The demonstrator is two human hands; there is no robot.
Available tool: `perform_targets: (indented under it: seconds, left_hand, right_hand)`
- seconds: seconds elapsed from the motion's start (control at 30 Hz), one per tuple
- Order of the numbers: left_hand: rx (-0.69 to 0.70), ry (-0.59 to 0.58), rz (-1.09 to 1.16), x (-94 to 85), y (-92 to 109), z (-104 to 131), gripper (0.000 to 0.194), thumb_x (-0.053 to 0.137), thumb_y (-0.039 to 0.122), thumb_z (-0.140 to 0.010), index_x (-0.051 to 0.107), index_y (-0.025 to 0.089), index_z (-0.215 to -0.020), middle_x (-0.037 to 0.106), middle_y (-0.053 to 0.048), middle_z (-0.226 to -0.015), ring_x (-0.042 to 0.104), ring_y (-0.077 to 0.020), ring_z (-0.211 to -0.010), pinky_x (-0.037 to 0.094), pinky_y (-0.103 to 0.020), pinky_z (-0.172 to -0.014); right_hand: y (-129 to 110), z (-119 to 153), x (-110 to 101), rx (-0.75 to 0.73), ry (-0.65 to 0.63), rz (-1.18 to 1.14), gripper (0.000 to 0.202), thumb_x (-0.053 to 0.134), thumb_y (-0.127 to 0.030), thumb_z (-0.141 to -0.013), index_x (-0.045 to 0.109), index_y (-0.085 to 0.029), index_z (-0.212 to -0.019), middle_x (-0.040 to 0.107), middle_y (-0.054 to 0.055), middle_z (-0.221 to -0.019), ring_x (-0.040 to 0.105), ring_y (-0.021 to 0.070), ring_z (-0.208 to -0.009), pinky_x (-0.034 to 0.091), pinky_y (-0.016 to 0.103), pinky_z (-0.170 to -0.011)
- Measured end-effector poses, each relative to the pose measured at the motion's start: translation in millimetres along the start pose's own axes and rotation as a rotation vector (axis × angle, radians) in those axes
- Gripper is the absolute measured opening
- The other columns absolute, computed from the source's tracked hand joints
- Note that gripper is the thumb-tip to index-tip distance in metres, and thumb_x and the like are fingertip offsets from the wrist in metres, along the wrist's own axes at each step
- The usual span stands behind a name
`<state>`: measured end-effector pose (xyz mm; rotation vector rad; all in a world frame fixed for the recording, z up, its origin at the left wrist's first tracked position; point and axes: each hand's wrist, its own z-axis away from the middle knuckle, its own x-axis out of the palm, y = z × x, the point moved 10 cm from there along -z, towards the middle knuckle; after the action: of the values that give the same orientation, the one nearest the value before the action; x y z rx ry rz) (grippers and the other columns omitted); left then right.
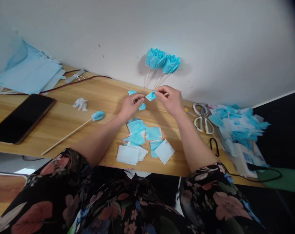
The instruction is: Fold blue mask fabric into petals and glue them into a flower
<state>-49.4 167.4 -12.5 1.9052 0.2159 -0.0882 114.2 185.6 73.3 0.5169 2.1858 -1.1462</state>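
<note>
Right fingers (160,94) pinch a blue piece (151,96), left fingers (138,96) of unclear grip, with loose squares (153,133) and scissors (203,114) nearby.

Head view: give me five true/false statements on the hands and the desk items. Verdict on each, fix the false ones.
1. The right hand holds a blue piece. True.
2. The scissors lie left of the phone. False: they lie well to its right.
3. Two blue flowers on sticks show in front of the wall. True.
4. The stick with a blue tip is in the left hand. False: it lies on the table.
5. The masks lie toward the table's left end. True.
</note>
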Motion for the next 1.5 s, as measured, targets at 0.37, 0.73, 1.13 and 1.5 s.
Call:
perform_targets:
  seconds: [0.37, 0.73, 1.13, 1.5]
  left_hand:
    - [-0.145, 0.049, 0.069, 3.2, -26.7, -1.5, 0.023, 0.055, 0.019, -0.089, 0.075, 0.018, -0.101, 0.076, -0.003, -0.093, 0.069, -0.0121, -0.077, 0.054, -0.023, -0.074]
    - [-0.185, 0.078, 0.031, 1.9, -30.4, -0.2, 0.023, 0.053, 0.014, -0.087, 0.073, 0.018, -0.095, 0.072, -0.001, -0.076, 0.070, -0.0130, -0.071, 0.055, -0.023, -0.069]
    - [-0.190, 0.076, 0.023, 1.4, -29.3, 0.6, 0.022, 0.053, 0.015, -0.087, 0.073, 0.017, -0.095, 0.073, -0.002, -0.078, 0.070, -0.0131, -0.073, 0.055, -0.023, -0.070]
    - [-0.203, 0.084, 0.064, 0.8, -30.7, 1.8, 0.020, 0.055, 0.016, -0.086, 0.073, 0.018, -0.094, 0.073, -0.002, -0.076, 0.069, -0.0128, -0.072, 0.054, -0.023, -0.069]
  right_hand:
    - [74.0, 48.2, 45.0, 0.473, -0.290, -0.440, 0.030, 0.077, -0.044, -0.069, 0.075, -0.017, -0.083, 0.062, -0.001, -0.063, 0.048, 0.0106, -0.058, 0.033, 0.025, -0.052]
    - [70.2, 44.5, 58.9, 0.377, -0.230, -0.411, 0.020, 0.072, -0.039, -0.075, 0.070, -0.020, -0.080, 0.067, -0.001, -0.072, 0.053, 0.0118, -0.064, 0.043, 0.028, -0.066]
    - [68.4, 44.3, 56.1, 0.339, -0.087, -0.079, 0.013, 0.060, -0.033, -0.083, 0.066, -0.023, -0.079, 0.074, 0.001, -0.078, 0.064, 0.0176, -0.071, 0.045, 0.030, -0.067]
    - [58.2, 44.3, 53.6, 0.389, -0.097, 0.136, 0.010, 0.061, -0.030, -0.084, 0.068, -0.023, -0.081, 0.076, 0.002, -0.083, 0.066, 0.0205, -0.076, 0.044, 0.032, -0.070]
